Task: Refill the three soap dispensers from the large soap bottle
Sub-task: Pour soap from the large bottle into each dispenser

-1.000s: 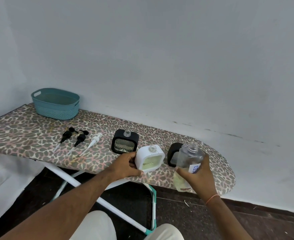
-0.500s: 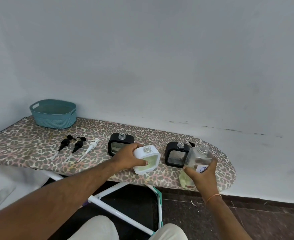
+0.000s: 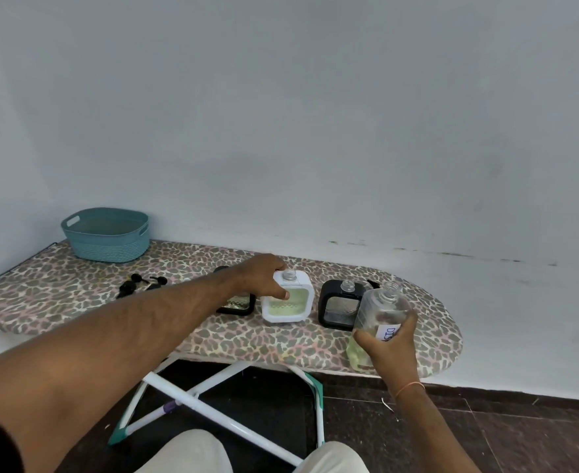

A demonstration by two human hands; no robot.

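Three uncapped square soap dispensers stand in a row on the leopard-print ironing board (image 3: 59, 288). My left hand (image 3: 264, 278) grips the white dispenser (image 3: 290, 303), which holds pale green soap. A black dispenser (image 3: 341, 307) stands to its right. Another black dispenser (image 3: 235, 303) on its left is mostly hidden behind my left arm. My right hand (image 3: 389, 346) holds the large clear soap bottle (image 3: 378, 308) upright at the board's near right edge, its neck open and a little yellowish soap at the bottom.
A teal basket (image 3: 107, 235) sits at the board's far left against the wall. Black pump heads (image 3: 141, 283) lie left of the dispensers, partly behind my arm. A small black cap (image 3: 372, 284) lies behind the right dispenser. The board's white legs (image 3: 213, 404) cross below.
My left hand has carried the white dispenser away from the near edge and set it in line between the two black ones. The bottle in my right hand stays about where it was.
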